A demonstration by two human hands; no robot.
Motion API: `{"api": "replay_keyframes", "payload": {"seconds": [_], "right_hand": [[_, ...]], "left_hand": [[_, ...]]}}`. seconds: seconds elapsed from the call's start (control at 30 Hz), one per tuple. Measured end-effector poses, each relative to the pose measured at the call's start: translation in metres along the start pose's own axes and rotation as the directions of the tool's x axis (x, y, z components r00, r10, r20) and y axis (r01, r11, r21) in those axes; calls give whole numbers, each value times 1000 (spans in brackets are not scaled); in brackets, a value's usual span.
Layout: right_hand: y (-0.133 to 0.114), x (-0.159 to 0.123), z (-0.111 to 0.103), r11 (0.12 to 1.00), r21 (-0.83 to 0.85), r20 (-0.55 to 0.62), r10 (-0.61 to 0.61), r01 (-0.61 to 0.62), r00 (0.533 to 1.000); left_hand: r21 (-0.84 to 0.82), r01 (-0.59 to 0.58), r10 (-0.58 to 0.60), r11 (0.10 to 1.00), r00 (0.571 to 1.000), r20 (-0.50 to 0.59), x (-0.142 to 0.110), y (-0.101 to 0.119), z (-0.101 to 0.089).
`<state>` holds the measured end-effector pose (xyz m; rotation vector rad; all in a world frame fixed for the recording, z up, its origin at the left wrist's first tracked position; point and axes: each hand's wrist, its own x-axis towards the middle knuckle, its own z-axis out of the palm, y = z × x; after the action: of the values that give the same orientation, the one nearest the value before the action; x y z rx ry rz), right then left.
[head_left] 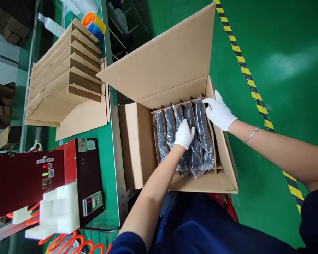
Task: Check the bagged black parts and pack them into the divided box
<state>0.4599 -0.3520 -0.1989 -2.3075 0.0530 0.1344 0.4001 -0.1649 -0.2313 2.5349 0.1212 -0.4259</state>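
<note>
An open cardboard box (229, 162) stands in front of me with its flaps raised. Inside, cardboard dividers (212, 139) separate several dark items in clear plastic bags (203, 130), standing side by side in a row. My left hand (184, 134), in a white glove, lies on the bagged items near the middle of the row, thumb spread from the fingers; its fingertips are partly hard to make out. At the box's right wall is my right hand (219, 111), also gloved, fingers apart, with fingertips touching near the upper end of the rightmost slot.
On the green-topped bench to the left stand a cardboard divider insert (69, 76), tape rolls (94, 25), a red and black machine (87, 176), white foam (59, 208) and a coiled orange hose (76, 243). Yellow-black floor tape (245, 70) runs along the right.
</note>
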Motion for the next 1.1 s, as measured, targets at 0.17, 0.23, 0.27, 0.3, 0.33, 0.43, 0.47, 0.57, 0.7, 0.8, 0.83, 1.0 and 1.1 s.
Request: {"api": "replay_keyframes", "payload": {"seconds": [0.17, 0.23, 0.27, 0.3, 0.33, 0.43, 0.47, 0.57, 0.7, 0.8, 0.83, 1.0, 1.1], "right_hand": [[1, 0, 0, 1000, -4, -5, -12, 12, 1000], [0, 0, 0, 1000, -18, -5, -4, 4, 1000], [0, 0, 0, 1000, -25, -5, -1, 0, 1000], [0, 0, 0, 1000, -30, -4, 0, 0, 1000], [0, 0, 0, 1000, -31, -5, -3, 3, 1000], [-1, 0, 0, 1000, -21, -10, -18, 17, 1000], [-1, 0, 1, 1000, -18, -11, -20, 19, 1000], [-2, 0, 0, 1000, -14, -14, -11, 10, 1000], [-1, 1, 0, 1000, 5, -7, -16, 16, 1000], [0, 1, 0, 999, 15, 2, -32, 32, 999], [0, 1, 0, 1000, 14, 5, -26, 26, 1000], [1, 2, 0, 1000, 29, 11, -7, 6, 1000], [5, 3, 2, 997, 67, -9, -29, 30, 1000]], "left_hand": [[110, 114, -118, 987, 993, 31, 1, 30, 18], [68, 163, -165, 984, 986, 26, 4, 34, 19], [53, 185, -187, 981, 982, 31, 5, 35, 19], [42, 203, -205, 978, 978, 41, 7, 34, 17], [27, 223, -224, 975, 973, 53, 8, 32, 15], [-37, 275, -272, 961, 960, 69, 11, 24, 8], [-66, 288, -284, 955, 957, 64, 11, 22, 7], [-182, 288, -288, 940, 957, 28, 6, 14, 3], [-415, 194, -219, 889, 976, -12, -9, 2, -9], [-602, 91, -124, 794, 992, -13, -22, -11, -27], [-651, 65, -94, 757, 995, -10, -25, -15, -32], [-839, 17, -40, 544, 999, -6, -33, -34, -47], [-888, 19, -51, 460, 999, -5, -31, -41, -45]]}}
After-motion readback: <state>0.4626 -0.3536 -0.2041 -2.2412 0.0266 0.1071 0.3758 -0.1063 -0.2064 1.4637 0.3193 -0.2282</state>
